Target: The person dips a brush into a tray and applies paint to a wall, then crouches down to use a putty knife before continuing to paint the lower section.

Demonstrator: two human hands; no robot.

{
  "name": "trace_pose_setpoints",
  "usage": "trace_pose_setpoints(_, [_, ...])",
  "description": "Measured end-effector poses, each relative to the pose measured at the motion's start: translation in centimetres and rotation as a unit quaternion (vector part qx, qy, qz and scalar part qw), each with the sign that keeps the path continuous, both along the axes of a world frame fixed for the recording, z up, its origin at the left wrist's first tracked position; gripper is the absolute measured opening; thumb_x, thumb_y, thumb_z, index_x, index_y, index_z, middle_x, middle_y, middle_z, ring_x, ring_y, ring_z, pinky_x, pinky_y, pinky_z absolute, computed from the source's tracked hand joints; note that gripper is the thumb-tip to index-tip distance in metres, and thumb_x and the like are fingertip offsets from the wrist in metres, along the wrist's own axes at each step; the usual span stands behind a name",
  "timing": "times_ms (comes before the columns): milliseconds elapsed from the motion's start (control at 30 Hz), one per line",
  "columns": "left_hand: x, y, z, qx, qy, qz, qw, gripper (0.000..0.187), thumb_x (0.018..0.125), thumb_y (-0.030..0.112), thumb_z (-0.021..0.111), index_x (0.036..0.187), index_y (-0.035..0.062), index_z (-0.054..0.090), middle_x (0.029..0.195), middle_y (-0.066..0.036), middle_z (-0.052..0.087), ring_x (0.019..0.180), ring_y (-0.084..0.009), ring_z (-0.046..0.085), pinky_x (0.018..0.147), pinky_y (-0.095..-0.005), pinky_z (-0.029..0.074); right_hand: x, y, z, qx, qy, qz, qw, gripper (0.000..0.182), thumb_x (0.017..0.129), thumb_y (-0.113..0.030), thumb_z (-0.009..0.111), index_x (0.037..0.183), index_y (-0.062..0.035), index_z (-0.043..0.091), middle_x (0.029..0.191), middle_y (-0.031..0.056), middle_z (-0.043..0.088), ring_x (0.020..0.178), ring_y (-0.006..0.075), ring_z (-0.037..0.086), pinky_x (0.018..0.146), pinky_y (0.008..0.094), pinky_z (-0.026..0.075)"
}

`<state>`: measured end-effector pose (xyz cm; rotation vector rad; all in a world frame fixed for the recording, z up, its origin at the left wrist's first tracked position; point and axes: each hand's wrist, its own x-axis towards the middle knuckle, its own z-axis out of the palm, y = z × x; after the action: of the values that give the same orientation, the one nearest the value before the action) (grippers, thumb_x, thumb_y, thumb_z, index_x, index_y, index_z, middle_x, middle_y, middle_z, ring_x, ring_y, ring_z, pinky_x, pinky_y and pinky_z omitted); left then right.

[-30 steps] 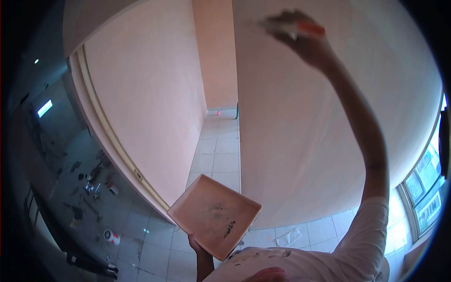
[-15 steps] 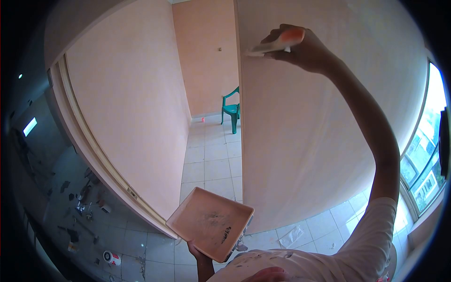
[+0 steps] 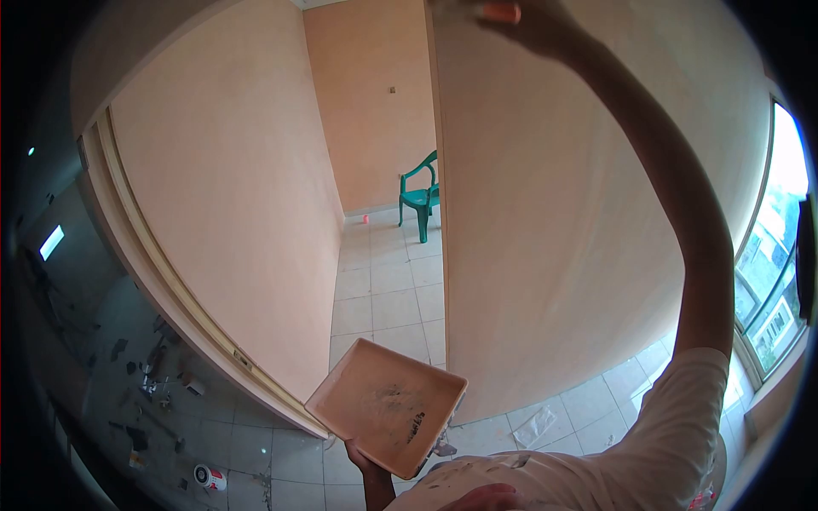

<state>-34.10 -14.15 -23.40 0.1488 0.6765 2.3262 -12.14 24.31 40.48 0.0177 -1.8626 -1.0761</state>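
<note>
My left hand [image 3: 368,460] holds a paint tray [image 3: 388,404] from beneath, at the lower middle. The tray's inside is pinkish-beige with dark smudges. High up near the top edge of the view, my right hand [image 3: 532,24] grips a brush with an orange handle [image 3: 501,13]. The brush's far end is blurred and lies close to the edge of the pinkish wall [image 3: 554,221] on the right.
A green plastic chair [image 3: 419,198] stands past the wall opening on the tiled floor [image 3: 379,281]. At the lower left are a white bucket [image 3: 210,477] and scattered debris. A window [image 3: 771,247] is at the far right.
My right hand has moved up along the wall with the brush, to the top edge of the view. The tray stays nearly where it was in my left hand.
</note>
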Motion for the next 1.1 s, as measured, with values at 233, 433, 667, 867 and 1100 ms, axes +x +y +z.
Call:
trace_pose_setpoints(233, [-1.2,0.1,-1.5,0.032,0.003,-0.046,0.998,0.065,0.094,0.042,0.041,0.143,-0.0007,0.039,0.138,-0.021,0.050,0.125,-0.0381,0.052,0.104,-0.0500,0.045,1.4,-2.9,-13.5,-0.221,-0.199,-0.124,0.947,0.024,0.084,-0.020,0.074,0.107,-0.0153,0.072,0.111,-0.0040,0.070,0.099,0.0206,0.060,0.084,0.0368,0.053])
trace_pose_setpoints(433, [-1.3,0.4,-0.5,-0.002,-0.005,-0.019,1.000,0.073,0.084,0.044,0.050,0.142,0.0003,0.040,0.135,-0.021,0.051,0.121,-0.0375,0.053,0.099,-0.0491,0.047,1.1,-4.1,-21.9,-0.368,-0.241,-0.122,0.890,0.020,0.087,-0.026,0.074,0.103,-0.0129,0.071,0.103,-0.0029,0.071,0.098,0.0200,0.061,0.081,0.0371,0.052])
trace_pose_setpoints(667, [-1.7,-0.5,0.1,-0.002,0.000,-0.023,1.000,0.076,0.084,0.044,0.052,0.144,0.0008,0.038,0.136,-0.022,0.050,0.124,-0.0391,0.051,0.101,-0.0506,0.046,3.0,-2.8,-34.8,-0.547,-0.261,-0.094,0.790,0.026,0.086,-0.034,0.075,0.101,-0.0132,0.070,0.095,0.0039,0.069,0.099,0.0249,0.064,0.086,0.0422,0.050])
trace_pose_setpoints(867, [-1.0,-1.9,4.5,-0.034,-0.017,-0.044,0.998,0.081,0.085,0.045,0.053,0.151,0.0029,0.033,0.144,-0.022,0.046,0.128,-0.0416,0.050,0.105,-0.0536,0.045,3.9,-4.0,-40.5,-0.731,-0.227,-0.014,0.644,0.029,0.084,-0.023,0.079,0.109,-0.0088,0.072,0.108,0.0084,0.071,0.093,0.0224,0.069,0.080,0.0364,0.054])
trace_pose_setpoints(1100, [-0.2,-1.7,9.2,-0.129,0.040,-0.050,0.990,0.075,0.087,0.037,0.051,0.148,-0.0013,0.031,0.134,-0.023,0.049,0.122,-0.0382,0.053,0.103,-0.0486,0.046,0.1,-12.3,-38.7,-0.789,-0.261,0.102,0.547,0.027,0.086,-0.018,0.078,0.111,-0.0074,0.072,0.106,0.0071,0.070,0.091,0.0181,0.068,0.081,0.0325,0.058])
